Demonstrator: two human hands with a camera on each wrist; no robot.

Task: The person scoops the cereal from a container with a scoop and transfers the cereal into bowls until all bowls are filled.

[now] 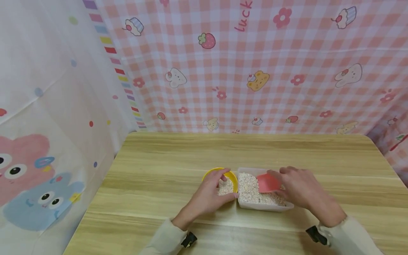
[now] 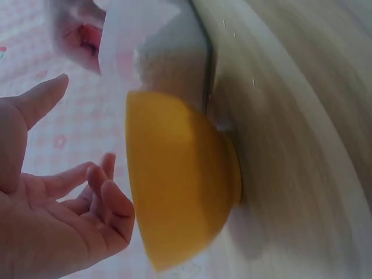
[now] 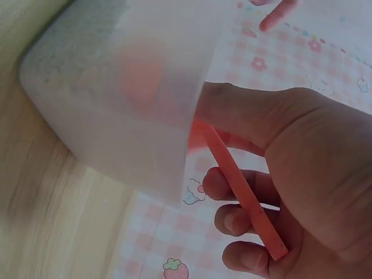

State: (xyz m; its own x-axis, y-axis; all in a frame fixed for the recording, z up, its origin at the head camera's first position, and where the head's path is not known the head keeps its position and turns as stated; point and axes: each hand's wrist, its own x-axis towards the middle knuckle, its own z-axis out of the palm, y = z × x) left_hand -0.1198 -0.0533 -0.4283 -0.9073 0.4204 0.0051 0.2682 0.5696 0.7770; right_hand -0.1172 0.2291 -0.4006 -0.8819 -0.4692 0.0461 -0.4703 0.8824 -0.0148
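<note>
Your right hand (image 1: 298, 191) grips a pink scoop (image 1: 267, 183) by its handle, with the scoop down in the grain inside the clear tub (image 1: 264, 206) near the front of the wooden table (image 1: 165, 156). Touching the tub's left side sits a yellow bowl (image 1: 231, 176) with some grain in it. Your left hand (image 1: 208, 194) rests over the bowl's near rim with fingers relaxed, holding nothing.

Materials and finishes, tabletop scene

Table (image 1: 159, 166): wood-grain laminate, smooth, low sheen. Yellow bowl (image 2: 174, 180): opaque plastic, smooth, slight gloss. Rectangular tub (image 3: 116, 99): frosted translucent plastic, matt. Scoop (image 1: 267, 183): coral plastic, smooth. Grain (image 1: 248, 187) in both: pale, coarse, dry-looking. Backdrop (image 1: 255, 71): printed gingham cloth, matt. Sleeves (image 1: 162, 239): soft cream knit.
</note>
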